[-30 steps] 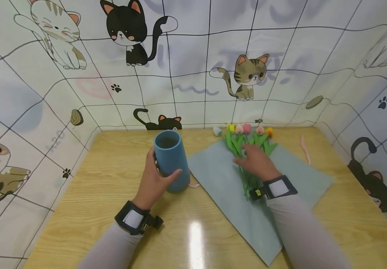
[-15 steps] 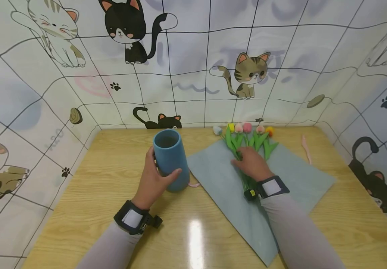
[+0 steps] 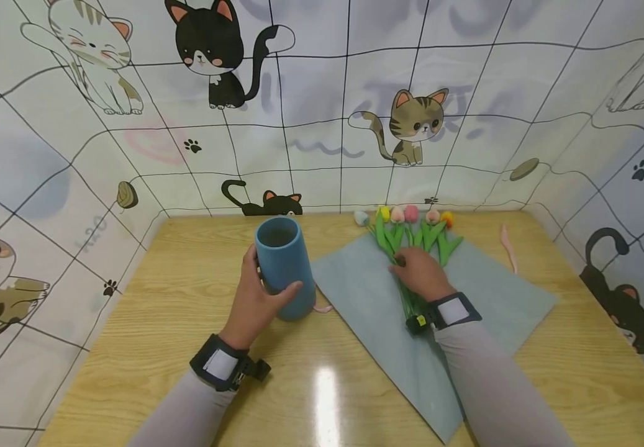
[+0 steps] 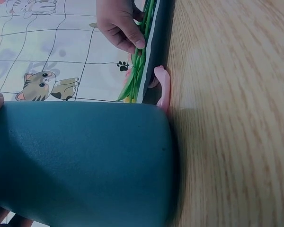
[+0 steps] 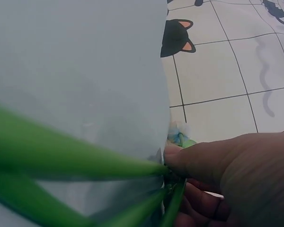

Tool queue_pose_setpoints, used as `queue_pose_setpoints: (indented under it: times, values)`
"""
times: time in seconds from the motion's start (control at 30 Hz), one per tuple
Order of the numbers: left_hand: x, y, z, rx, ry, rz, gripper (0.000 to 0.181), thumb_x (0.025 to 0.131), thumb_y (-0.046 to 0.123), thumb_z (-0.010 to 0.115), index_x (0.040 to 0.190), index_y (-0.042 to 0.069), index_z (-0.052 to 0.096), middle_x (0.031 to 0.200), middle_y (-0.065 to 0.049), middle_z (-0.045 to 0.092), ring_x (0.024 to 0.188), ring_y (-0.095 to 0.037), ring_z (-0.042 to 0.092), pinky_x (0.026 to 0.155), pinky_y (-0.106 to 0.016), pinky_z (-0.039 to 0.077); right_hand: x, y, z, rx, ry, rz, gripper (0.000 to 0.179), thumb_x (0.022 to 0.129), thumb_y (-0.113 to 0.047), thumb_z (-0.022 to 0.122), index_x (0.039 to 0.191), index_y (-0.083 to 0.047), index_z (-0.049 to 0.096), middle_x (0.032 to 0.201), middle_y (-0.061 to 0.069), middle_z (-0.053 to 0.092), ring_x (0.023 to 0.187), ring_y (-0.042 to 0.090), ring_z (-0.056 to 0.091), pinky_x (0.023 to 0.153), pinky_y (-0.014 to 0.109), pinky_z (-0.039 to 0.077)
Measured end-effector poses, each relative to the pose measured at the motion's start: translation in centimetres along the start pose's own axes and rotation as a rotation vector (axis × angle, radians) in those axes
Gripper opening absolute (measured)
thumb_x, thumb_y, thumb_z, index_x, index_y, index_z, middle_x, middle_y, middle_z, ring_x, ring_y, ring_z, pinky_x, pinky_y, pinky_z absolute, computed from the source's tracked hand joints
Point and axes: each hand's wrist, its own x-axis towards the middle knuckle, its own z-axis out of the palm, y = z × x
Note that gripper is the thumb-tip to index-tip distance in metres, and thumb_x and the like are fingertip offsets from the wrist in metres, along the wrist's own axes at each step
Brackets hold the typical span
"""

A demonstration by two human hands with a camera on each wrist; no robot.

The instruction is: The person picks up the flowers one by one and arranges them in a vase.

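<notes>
In the head view my left hand (image 3: 257, 301) grips a blue vase (image 3: 288, 267) from its left side, thumb across the front. The vase stands upright on the table, and its side fills much of the left wrist view. To the right, my right hand (image 3: 422, 271) pinches the green stems of a bunch of tulips (image 3: 411, 233), as the stems (image 5: 85, 158) between thumb and fingers in the right wrist view show. The blooms are yellow, pink, orange and pale blue and point toward the back wall. Beneath the bunch lies a sheet of grey-blue wrapping paper (image 3: 380, 329).
A pink ribbon (image 3: 508, 249) lies on the table (image 3: 187, 261) right of the paper. Another pink strip (image 4: 164, 87) lies beside the vase's base. A cat-print cloth (image 3: 322, 136) encloses the back and sides.
My right hand has shifted slightly left and down onto the stems, and its fingers have closed on them. My left hand and the vase stay in place.
</notes>
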Motion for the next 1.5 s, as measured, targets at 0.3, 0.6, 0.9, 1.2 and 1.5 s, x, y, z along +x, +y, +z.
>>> queue_pose_setpoints:
  times: [0.3, 0.6, 0.9, 1.2, 1.5]
  values:
    - [0.0, 0.1, 0.0, 0.008, 0.0, 0.008, 0.11, 0.084, 0.029, 0.088, 0.164, 0.024, 0.013, 0.16, -0.011, 0.034, 0.145, -0.037, 0.044, 0.113, -0.07, 0.04, -0.1, 0.0, -0.1, 0.03, 0.017, 0.015, 0.036, 0.102, -0.025, 0.065, 0.128, 0.0, 0.069, 0.117, 0.019, 0.072, 0.098, 0.031, 0.067, 0.082, 0.047, 0.056]
    - [0.0, 0.0, 0.1, 0.019, 0.003, 0.015, 0.11, 0.084, 0.029, 0.088, 0.164, 0.023, 0.013, 0.159, -0.011, 0.036, 0.144, -0.036, 0.045, 0.112, -0.068, 0.042, -0.1, 0.5, -0.2, 0.06, 0.022, 0.006, 0.032, 0.102, -0.023, 0.064, 0.125, -0.001, 0.069, 0.114, 0.019, 0.072, 0.095, 0.031, 0.066, 0.078, 0.045, 0.055]
    - [0.1, 0.2, 0.0, 0.002, -0.007, 0.002, 0.11, 0.084, 0.029, 0.088, 0.164, 0.024, 0.012, 0.16, -0.011, 0.034, 0.146, -0.036, 0.043, 0.112, -0.07, 0.04, 0.0, 0.9, -1.3, 0.202, 0.005, 0.019, 0.037, 0.108, -0.027, 0.055, 0.134, -0.002, 0.063, 0.13, 0.022, 0.066, 0.111, 0.035, 0.063, 0.089, 0.05, 0.054]
    - [0.1, 0.3, 0.0, 0.002, -0.014, -0.022, 0.109, 0.085, 0.031, 0.087, 0.164, 0.025, 0.013, 0.16, -0.009, 0.034, 0.147, -0.035, 0.042, 0.113, -0.07, 0.04, 0.1, 0.9, -2.7, 0.496, 0.006, 0.067, 0.044, 0.11, -0.035, 0.051, 0.146, -0.009, 0.053, 0.129, 0.018, 0.06, 0.107, 0.032, 0.059, 0.084, 0.037, 0.056]
    - [0.0, 0.3, -0.1, -0.001, -0.004, -0.022, 0.108, 0.085, 0.029, 0.087, 0.164, 0.024, 0.014, 0.16, -0.01, 0.034, 0.146, -0.035, 0.042, 0.112, -0.069, 0.041, -0.1, 0.0, -3.3, 0.812, 0.023, 0.111, 0.049, 0.109, -0.028, 0.055, 0.152, -0.008, 0.043, 0.12, 0.006, 0.053, 0.11, 0.026, 0.056, 0.084, 0.029, 0.059]
